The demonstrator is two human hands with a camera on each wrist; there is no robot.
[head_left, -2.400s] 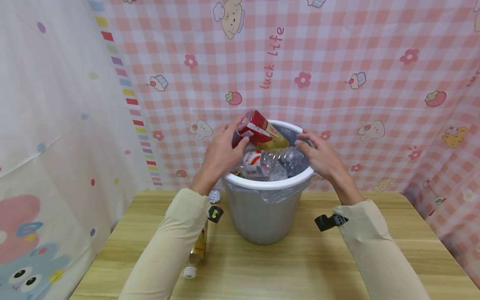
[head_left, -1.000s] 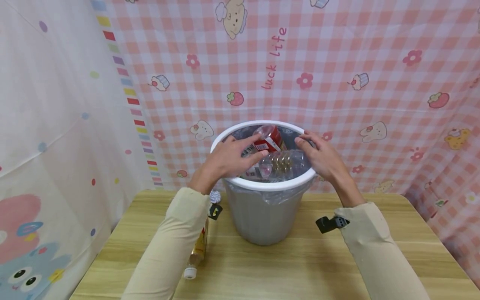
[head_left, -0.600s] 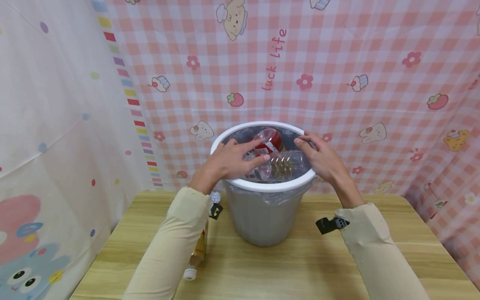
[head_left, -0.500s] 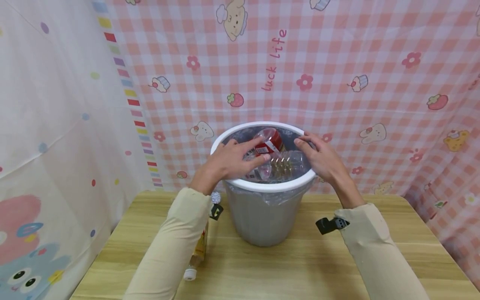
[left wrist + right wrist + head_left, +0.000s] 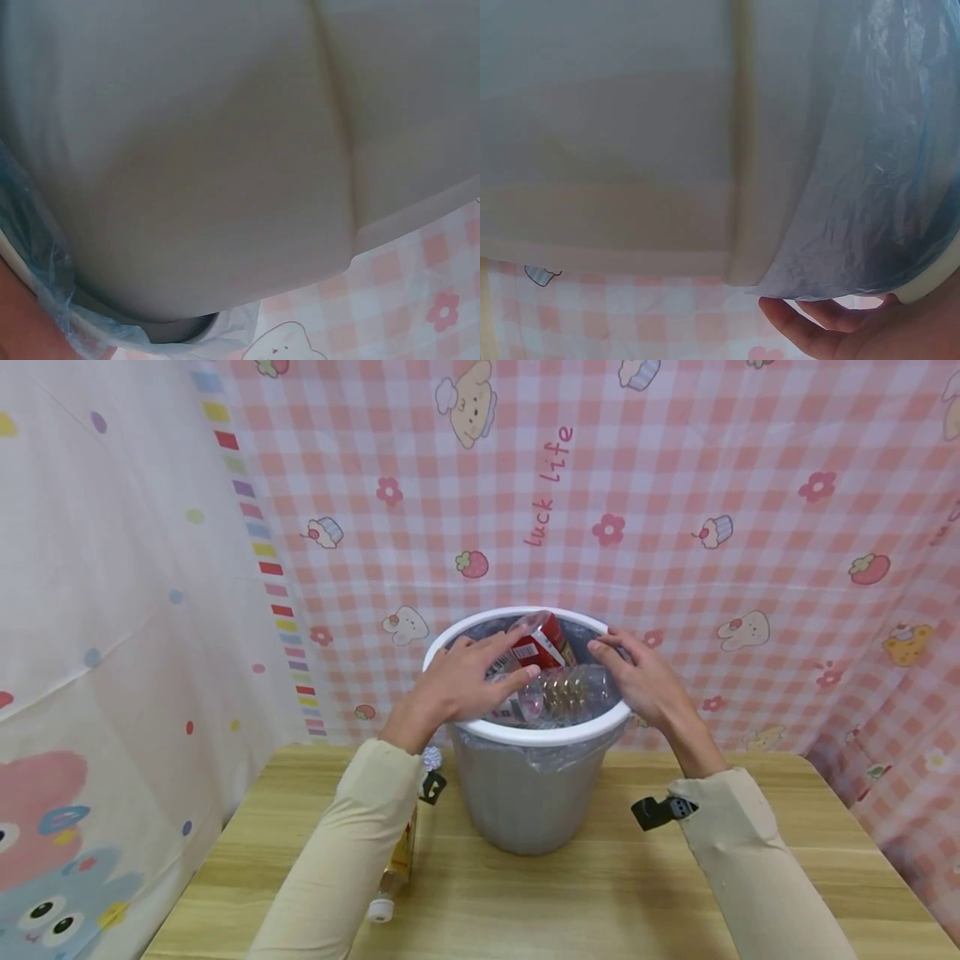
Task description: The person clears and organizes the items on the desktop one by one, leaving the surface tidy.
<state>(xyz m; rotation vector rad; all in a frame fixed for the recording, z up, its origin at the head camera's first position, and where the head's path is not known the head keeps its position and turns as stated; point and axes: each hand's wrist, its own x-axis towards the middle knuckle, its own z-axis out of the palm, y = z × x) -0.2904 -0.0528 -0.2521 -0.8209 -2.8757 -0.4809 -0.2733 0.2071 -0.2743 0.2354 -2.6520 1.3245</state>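
A grey trash can [image 5: 525,797] with a white rim and a clear plastic liner stands on the table. My left hand [image 5: 461,685] reaches over its left rim, index finger and thumb extended above the trash; some fingers are hidden. The index fingertip is at a red package [image 5: 538,652]; whether it touches is unclear. Under the thumb lies a clear ribbed plastic bottle [image 5: 573,693]. At the right, my right hand [image 5: 648,681] grips the rim, thumb inside and fingers outside. The right wrist view shows those fingers [image 5: 802,326] against the lined side.
A bottle with a white cap [image 5: 381,909] and a yellow label lies on the wooden table [image 5: 600,902], partly behind the left sleeve. A crumpled paper ball [image 5: 432,758] is left of the can. A checked pink cloth [image 5: 675,460] hangs behind.
Since the oldest frame, the red package has gone down into the can and my left hand has released it, fingers spreading rightward over the trash. The right hand stays on the rim.
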